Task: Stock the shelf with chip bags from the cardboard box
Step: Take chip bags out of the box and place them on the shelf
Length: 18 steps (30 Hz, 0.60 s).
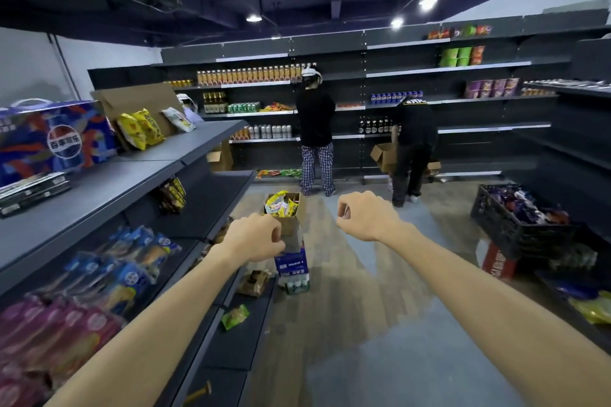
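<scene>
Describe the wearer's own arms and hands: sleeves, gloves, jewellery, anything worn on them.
Both forearms are bare along the whole length in view, with no sleeve showing. The left hand and right hand wear no gloves. No watch, bracelet or band shows at either wrist, and no ring can be seen on the visible fingers. No markings or tape appear on either arm.
</scene>
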### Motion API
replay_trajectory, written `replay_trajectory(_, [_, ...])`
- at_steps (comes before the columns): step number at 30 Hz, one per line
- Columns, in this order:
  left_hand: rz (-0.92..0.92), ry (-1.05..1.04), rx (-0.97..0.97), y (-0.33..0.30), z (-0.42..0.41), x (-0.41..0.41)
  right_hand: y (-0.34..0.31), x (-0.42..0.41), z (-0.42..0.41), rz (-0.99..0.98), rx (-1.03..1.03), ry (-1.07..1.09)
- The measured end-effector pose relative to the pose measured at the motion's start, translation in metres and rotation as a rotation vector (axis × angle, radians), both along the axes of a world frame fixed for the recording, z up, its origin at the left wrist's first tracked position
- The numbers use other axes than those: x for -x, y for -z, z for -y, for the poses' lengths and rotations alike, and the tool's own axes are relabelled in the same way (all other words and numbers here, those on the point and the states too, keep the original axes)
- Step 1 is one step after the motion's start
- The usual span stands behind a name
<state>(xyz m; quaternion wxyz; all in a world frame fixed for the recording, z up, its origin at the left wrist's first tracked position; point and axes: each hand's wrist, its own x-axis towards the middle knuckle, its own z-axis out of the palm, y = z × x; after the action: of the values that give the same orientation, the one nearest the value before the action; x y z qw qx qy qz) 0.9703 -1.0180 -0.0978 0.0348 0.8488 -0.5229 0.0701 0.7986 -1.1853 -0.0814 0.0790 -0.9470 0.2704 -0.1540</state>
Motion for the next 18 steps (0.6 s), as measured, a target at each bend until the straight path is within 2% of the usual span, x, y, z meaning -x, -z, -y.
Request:
replay_trajectory(8, [-0.045,-0.077,-0.021,0.019,0.095,-0.116,0.038,-0.13,0.102,-0.067,-0.042,-0.079])
replay_trajectory(13, [-0.082,-0.082,0.015,0.057,0.156,-0.197,0.083,-0.22,0.156,-0.08,-0.081,-0.073])
replay_trajectory(18, [-0.115,-0.069,-0.031,0.098,0.204,-0.278,0.127,-0.307,0.189,-0.124,-0.182,-0.058])
